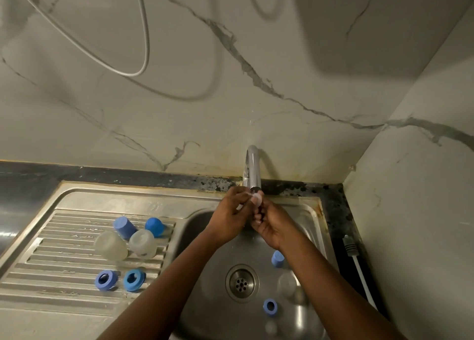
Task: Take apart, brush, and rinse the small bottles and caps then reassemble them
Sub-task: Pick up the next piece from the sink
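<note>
A small pale piece [257, 199] sits directly under the mouth of the tap [252, 170], presumably so the water runs straight over it. Whether it is a cap insert or some other bottle part I cannot tell.

The left hand [229, 209] and the right hand [270, 228] are together over the sink [311, 211], fingers of both curled round the piece. Held there, drips fall into the basin rather than onto the worktop [154, 177].

Beneath the hands lie a blue cap [277, 258], a blue ring [269, 306] and a faint clear bottle [286, 284] near the drain [241, 282]. They probably belong to the set being washed now.

On the ribbed drainboard [64, 237] to the left, two blue caps [124, 227], two clear bottles [142, 243] and two blue rings [106, 279] lie separated. They are likely left there to shed water, and nothing is reassembled yet.

A white cable [359, 268] lies on the worktop at the right, outside the basin.
</note>
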The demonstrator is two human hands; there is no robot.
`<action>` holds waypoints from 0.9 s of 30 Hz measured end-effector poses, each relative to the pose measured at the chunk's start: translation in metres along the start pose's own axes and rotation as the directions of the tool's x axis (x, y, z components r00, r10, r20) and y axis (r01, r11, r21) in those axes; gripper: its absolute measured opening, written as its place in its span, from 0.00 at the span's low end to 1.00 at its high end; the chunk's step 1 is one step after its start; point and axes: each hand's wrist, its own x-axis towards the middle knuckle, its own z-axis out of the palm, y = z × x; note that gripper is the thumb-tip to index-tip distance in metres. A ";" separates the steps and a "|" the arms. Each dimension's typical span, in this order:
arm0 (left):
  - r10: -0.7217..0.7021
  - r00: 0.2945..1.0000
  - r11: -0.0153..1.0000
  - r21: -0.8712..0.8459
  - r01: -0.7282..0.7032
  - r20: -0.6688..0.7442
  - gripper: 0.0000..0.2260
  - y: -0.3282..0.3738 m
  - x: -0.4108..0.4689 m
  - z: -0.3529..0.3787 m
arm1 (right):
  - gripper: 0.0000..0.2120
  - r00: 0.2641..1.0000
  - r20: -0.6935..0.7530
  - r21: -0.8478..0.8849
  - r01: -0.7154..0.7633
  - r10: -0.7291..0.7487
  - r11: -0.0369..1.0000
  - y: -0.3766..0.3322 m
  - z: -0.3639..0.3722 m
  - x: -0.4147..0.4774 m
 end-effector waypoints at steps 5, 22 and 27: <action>0.037 0.998 0.994 0.102 -0.031 -0.053 0.09 0.001 -0.002 -0.003 | 0.11 0.999 -0.023 0.027 -0.034 0.035 0.999 -0.003 0.006 0.006; -0.210 0.963 0.924 -0.355 0.139 -0.170 0.06 0.012 0.001 0.006 | 0.12 0.994 -0.084 -0.087 0.062 -0.069 0.994 -0.003 0.011 -0.007; -0.213 0.976 0.918 -0.350 0.184 -0.048 0.04 0.009 0.004 -0.006 | 0.13 0.988 -0.139 -0.238 0.036 -0.070 0.971 -0.005 0.007 -0.006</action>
